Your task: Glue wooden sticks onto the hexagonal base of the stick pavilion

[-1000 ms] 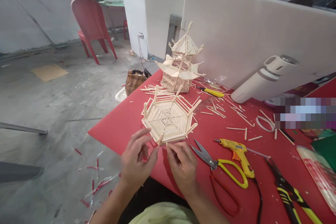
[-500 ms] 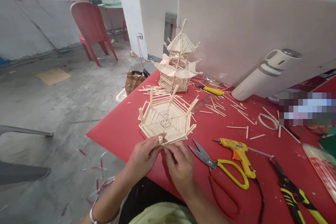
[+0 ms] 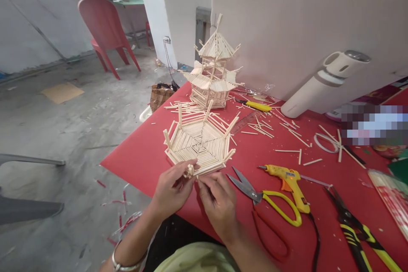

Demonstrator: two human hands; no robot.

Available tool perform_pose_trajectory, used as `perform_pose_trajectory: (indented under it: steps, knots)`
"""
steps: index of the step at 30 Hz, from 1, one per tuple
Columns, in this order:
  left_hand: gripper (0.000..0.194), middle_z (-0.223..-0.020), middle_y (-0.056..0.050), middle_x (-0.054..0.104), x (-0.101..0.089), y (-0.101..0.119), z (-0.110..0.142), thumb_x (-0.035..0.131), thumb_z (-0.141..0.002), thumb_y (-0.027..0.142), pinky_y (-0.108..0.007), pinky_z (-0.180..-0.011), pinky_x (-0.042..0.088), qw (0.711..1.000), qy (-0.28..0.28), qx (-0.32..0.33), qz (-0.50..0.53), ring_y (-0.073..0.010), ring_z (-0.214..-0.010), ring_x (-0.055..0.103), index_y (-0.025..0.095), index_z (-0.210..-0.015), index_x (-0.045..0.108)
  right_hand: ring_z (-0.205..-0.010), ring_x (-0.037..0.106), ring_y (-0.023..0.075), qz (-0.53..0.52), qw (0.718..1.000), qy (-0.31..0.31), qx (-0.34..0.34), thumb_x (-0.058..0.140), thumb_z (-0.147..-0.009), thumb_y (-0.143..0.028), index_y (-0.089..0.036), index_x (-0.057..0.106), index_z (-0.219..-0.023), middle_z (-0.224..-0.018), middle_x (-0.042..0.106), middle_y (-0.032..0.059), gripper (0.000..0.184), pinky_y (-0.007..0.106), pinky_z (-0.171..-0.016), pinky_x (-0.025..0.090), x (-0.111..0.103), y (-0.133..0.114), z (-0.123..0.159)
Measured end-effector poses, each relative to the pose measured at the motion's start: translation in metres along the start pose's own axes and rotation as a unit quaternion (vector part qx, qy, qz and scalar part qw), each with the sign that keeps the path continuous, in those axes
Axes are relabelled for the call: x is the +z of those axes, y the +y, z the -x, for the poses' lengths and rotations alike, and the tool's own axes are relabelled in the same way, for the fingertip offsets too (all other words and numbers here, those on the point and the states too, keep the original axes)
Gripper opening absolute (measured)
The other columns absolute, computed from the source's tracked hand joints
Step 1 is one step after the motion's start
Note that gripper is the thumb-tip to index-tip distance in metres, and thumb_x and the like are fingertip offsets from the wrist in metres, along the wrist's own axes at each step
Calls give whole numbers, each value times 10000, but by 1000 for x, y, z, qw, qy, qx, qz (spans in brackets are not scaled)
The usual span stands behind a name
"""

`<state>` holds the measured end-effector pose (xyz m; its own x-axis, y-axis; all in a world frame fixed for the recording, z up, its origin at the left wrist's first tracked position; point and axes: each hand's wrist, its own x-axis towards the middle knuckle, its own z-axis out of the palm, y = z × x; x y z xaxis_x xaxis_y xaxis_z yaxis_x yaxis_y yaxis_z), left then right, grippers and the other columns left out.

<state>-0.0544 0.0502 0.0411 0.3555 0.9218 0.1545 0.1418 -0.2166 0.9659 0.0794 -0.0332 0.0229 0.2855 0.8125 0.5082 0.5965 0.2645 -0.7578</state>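
Observation:
A hexagonal wooden-stick base (image 3: 199, 144) rests on the red table, its slats laid in rings and short stick posts standing at its corners. At the near corner, my left hand (image 3: 174, 187) is closed with its thumb and fingers pinching a stick post (image 3: 190, 171). My right hand (image 3: 217, 197) is closed close beside it, fingertips together at the base's near edge; what they pinch is too small to make out. Behind the base stands a tiered stick pagoda (image 3: 214, 68) with a pointed roof.
Right of my hands lie scissors (image 3: 251, 195), a yellow glue gun (image 3: 291, 182) and pliers (image 3: 347, 216). A yellow utility knife (image 3: 258, 106), loose sticks (image 3: 261, 126) and a leaning white flask (image 3: 318, 89) are farther back. A red chair (image 3: 103, 29) stands on the floor.
The camera view has shifted slightly. Both hands stay at the base's near corner; the left thumb and the post there have tipped slightly left.

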Motion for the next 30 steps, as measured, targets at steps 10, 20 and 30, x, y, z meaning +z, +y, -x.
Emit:
perform_pose_trajectory:
  steps: [10,20,30]
  knots:
    - [322,-1037,-111,770,-2,-8,3,637,-811,124,-222,-709,572,989,-30,121,-82,-174,-838,733,182,-1121,704,-835,641,147,3,1000,2,-18,574,-922,-80,-186,685,-1082,-895,645,58,222,265,-765,544,0,0,-3]
    - [286,-1036,-104,766,-2,-10,3,623,-824,109,-223,-745,583,975,-16,186,-121,-158,-845,735,172,-1098,678,-832,633,148,15,999,4,-32,580,-923,-80,-202,669,-1095,-900,640,54,229,265,-755,541,1,1,-2]
    - [269,-1030,-111,762,-2,-10,2,635,-818,99,-215,-754,578,974,-16,195,-115,-156,-858,731,158,-1078,677,-814,634,149,14,1000,0,-23,583,-921,-82,-195,680,-1077,-878,640,51,217,263,-749,540,-1,-1,-3]
